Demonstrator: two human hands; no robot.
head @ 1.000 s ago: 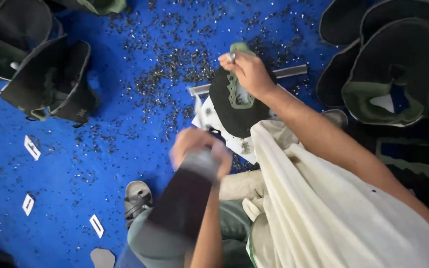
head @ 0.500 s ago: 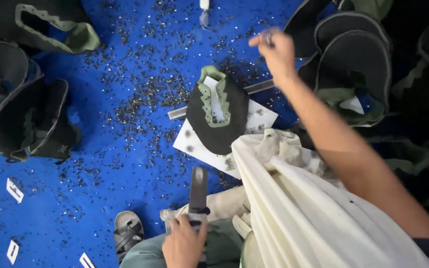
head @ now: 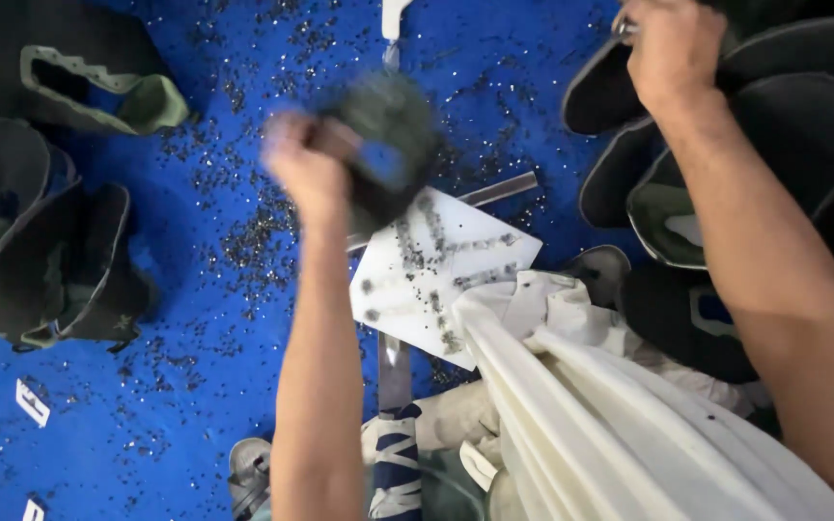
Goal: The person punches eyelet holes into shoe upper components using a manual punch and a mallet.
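Note:
My left hand [head: 306, 164] is raised over the blue floor and grips a dark green and black shoe upper piece [head: 393, 130], blurred by motion. It hangs just above the white cutting board [head: 456, 260], which bears dark scrap marks. My right hand [head: 673, 48] is at the top right, over a stack of dark upper pieces [head: 803, 135]. Its fingers are closed on a small metal object [head: 623, 27] that I can barely make out. A flat metal blade with a wrapped handle [head: 396, 425] lies by my knee, with neither hand on it.
More dark upper pieces are piled at the left [head: 50, 260] and top left [head: 98, 87]. Small dark offcuts litter the blue floor [head: 195, 386]. A metal bar [head: 499, 188] lies behind the board. My cream garment [head: 610, 425] fills the lower right, and a sandal [head: 248, 468] shows below.
My left hand let go of the blade and lifted the dark upper piece off the white board. My right hand moved up and right over the stack.

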